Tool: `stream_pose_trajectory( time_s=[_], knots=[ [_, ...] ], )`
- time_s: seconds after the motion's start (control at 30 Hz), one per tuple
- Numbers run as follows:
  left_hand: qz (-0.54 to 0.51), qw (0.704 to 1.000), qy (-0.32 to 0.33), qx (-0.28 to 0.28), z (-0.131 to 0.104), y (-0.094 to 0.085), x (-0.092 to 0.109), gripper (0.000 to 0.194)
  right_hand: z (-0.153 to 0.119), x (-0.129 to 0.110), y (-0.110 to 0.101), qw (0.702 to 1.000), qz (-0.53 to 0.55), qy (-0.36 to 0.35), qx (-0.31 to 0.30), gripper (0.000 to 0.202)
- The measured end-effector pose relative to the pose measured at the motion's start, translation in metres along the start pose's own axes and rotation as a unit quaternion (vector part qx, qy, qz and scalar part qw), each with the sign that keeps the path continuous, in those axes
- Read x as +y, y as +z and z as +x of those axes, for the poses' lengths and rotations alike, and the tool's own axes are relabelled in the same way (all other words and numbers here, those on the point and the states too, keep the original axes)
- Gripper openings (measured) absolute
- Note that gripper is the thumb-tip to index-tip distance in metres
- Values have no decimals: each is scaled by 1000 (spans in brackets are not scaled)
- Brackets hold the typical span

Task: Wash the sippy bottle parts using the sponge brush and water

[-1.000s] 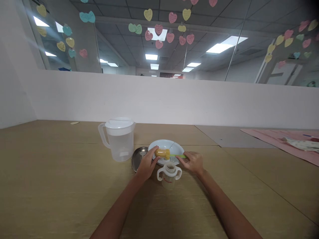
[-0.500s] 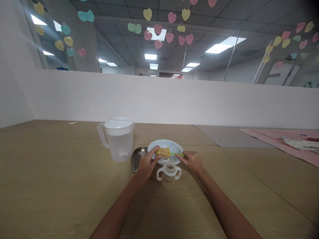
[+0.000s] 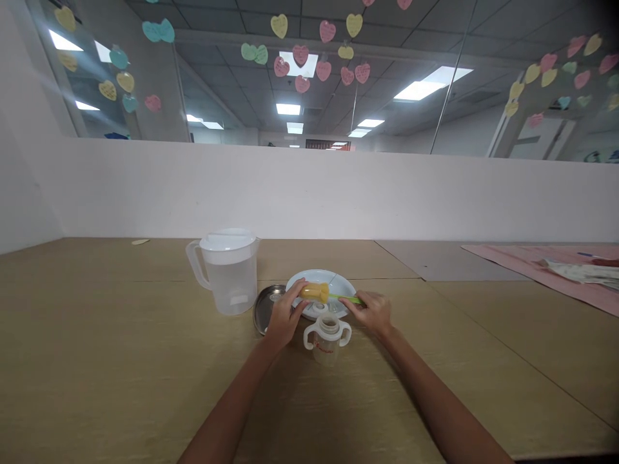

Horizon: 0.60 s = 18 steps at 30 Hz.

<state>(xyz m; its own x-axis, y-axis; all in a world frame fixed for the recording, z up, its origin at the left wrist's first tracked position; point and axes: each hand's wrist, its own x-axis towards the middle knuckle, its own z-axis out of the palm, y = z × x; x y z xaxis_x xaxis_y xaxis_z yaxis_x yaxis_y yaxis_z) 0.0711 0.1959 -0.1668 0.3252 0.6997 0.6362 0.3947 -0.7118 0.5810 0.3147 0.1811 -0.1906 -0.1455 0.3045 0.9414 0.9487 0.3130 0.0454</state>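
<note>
A bottle brush with a yellow, sponge-like head and a slim green handle is held level between my hands. My left hand is closed around the left end of the head. Fingers of my right hand pinch the handle at its right end. Just below the brush stands a clear baby bottle, upright and uncapped, with white side handles and red print. Behind the brush sits a white plate with clear and white small parts on it, partly hidden by my hands.
A lidded plastic pitcher of clear liquid stands left of the hands. Beside my left hand lies a metal dish, partly covered by it. On the far right, a pink cloth carries a pale packet. A white wall borders the table.
The camera view has shifted slightly. The flared end of the yellow head shows a little more clearly. Both hands keep the same hold, and the bottle stays where it was.
</note>
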Motion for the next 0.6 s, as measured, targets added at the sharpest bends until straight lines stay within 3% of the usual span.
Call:
stream_pose_trajectory(
  time_s=[0.6],
  knots=[
    [-1,1000,5,15,-2,2,4,38,-1,-4,-4,999,-30,-26,-24,49]
  ],
)
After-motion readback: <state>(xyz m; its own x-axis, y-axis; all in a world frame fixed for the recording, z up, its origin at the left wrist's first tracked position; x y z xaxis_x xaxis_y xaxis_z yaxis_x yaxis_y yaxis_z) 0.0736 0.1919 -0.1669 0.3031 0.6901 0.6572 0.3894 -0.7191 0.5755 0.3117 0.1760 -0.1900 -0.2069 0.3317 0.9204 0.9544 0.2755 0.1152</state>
